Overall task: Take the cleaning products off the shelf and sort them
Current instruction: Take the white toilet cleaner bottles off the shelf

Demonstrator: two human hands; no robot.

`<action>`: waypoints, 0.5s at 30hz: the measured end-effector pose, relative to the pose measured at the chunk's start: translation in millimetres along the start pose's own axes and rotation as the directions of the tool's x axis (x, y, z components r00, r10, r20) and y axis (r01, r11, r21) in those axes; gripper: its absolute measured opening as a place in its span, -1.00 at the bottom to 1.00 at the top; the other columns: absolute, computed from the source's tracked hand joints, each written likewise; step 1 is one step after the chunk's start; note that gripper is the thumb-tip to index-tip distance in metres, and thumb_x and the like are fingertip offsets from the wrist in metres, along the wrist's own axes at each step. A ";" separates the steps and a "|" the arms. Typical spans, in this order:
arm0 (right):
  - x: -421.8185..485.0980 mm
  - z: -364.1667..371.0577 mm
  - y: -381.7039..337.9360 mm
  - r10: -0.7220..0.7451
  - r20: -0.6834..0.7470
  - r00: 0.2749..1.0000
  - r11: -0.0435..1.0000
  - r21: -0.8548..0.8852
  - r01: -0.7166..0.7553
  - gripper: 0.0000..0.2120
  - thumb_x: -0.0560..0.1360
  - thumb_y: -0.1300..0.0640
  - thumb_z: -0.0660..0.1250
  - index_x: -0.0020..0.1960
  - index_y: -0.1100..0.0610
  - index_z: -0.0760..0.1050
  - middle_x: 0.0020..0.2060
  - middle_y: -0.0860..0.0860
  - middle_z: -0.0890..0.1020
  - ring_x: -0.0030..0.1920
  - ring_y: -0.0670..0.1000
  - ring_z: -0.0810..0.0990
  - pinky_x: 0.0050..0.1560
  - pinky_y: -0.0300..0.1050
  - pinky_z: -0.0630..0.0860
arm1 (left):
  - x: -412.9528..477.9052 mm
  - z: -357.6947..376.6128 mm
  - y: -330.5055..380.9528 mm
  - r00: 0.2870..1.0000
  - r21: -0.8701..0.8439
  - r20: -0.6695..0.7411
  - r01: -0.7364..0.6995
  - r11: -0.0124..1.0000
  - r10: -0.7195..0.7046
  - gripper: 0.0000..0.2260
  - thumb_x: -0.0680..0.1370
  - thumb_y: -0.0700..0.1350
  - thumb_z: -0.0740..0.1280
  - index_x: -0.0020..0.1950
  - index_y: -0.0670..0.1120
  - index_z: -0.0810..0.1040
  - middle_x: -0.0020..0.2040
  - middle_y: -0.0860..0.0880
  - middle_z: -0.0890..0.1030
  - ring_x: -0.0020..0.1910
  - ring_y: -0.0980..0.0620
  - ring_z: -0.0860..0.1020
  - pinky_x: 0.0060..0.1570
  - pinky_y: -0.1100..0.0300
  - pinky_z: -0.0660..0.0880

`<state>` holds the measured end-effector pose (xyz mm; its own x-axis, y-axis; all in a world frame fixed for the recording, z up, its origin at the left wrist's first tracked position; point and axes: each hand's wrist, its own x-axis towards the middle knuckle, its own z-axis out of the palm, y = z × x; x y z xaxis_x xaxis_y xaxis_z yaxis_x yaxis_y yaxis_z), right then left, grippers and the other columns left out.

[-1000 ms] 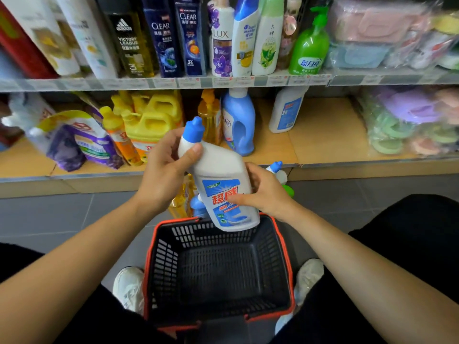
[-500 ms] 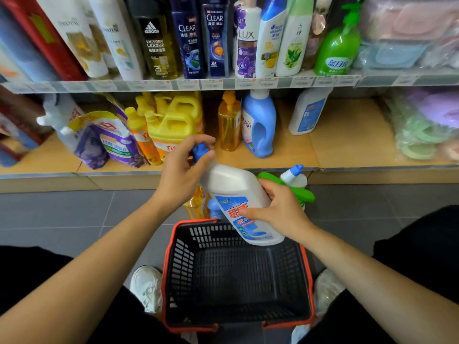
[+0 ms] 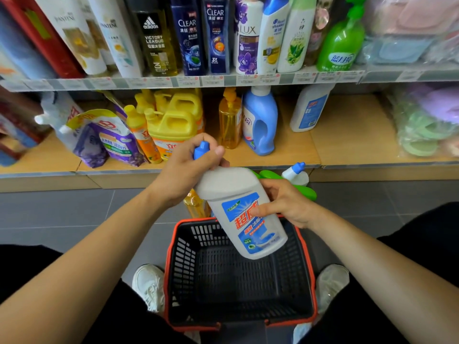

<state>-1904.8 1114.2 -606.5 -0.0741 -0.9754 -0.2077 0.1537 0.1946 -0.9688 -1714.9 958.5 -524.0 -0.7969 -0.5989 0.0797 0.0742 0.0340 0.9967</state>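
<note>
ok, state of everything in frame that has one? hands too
white cleaner bottle, tilted, blue cap on, held over the basket
left hand, grips the bottle's neck at the cap
right hand, holds the bottle's body
basket, upright on the floor between the shoes
blue detergent jug, upright on the lower shelf
green pump bottle, upright on the upper shelf

Left hand (image 3: 183, 172) hides most of the cap (image 3: 201, 147) on the bottle (image 3: 233, 187).

One view only: head-worn wide-angle camera is looking forward and down, facing the shelves (image 3: 347, 130) close ahead, with the basket (image 3: 183, 259) sitting directly below, nearer the lens.
</note>
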 end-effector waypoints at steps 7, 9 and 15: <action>0.5 12.8 -0.9 -0.144 -0.156 0.977 0.973 -0.204 0.111 -0.48 0.28 0.23 0.66 0.20 0.05 0.61 0.07 0.00 0.73 0.09 0.02 0.71 0.05 -0.03 0.66 | -6.4 4.2 -22.2 0.938 0.406 -0.265 -0.102 0.908 0.224 -0.86 0.61 -0.12 0.41 -0.04 -0.14 0.48 -0.11 -0.14 0.57 -0.17 -0.06 0.50 -0.13 -0.02 0.46; -0.8 17.4 -1.4 -0.177 -0.193 0.965 0.953 -0.280 0.119 -0.43 0.25 0.09 0.67 0.22 0.08 0.60 0.06 -0.02 0.73 0.08 0.03 0.71 0.09 0.12 0.65 | -6.5 7.0 -27.6 0.918 0.442 -0.322 -0.071 0.894 0.232 -0.87 0.61 -0.08 0.39 -0.01 -0.08 0.47 -0.10 -0.03 0.57 -0.18 0.13 0.48 -0.12 0.06 0.45; -4.9 15.4 1.4 -0.125 -0.227 0.966 0.985 -0.148 0.093 -0.52 0.26 0.12 0.67 0.14 -0.08 0.65 0.03 0.02 0.74 0.04 0.09 0.73 0.02 0.16 0.68 | -4.0 9.4 -26.7 0.935 0.357 -0.306 -0.065 0.932 0.182 -0.88 0.70 -0.09 0.24 0.15 -0.10 0.51 -0.02 -0.14 0.59 -0.03 -0.11 0.55 0.05 -0.07 0.51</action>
<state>-1889.1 1117.6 -604.8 -0.3143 -0.9429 -0.1101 -0.0010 0.1163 -0.9932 -1719.3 967.5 -550.8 -0.5479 -0.7981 0.2508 -0.0935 0.3563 0.9297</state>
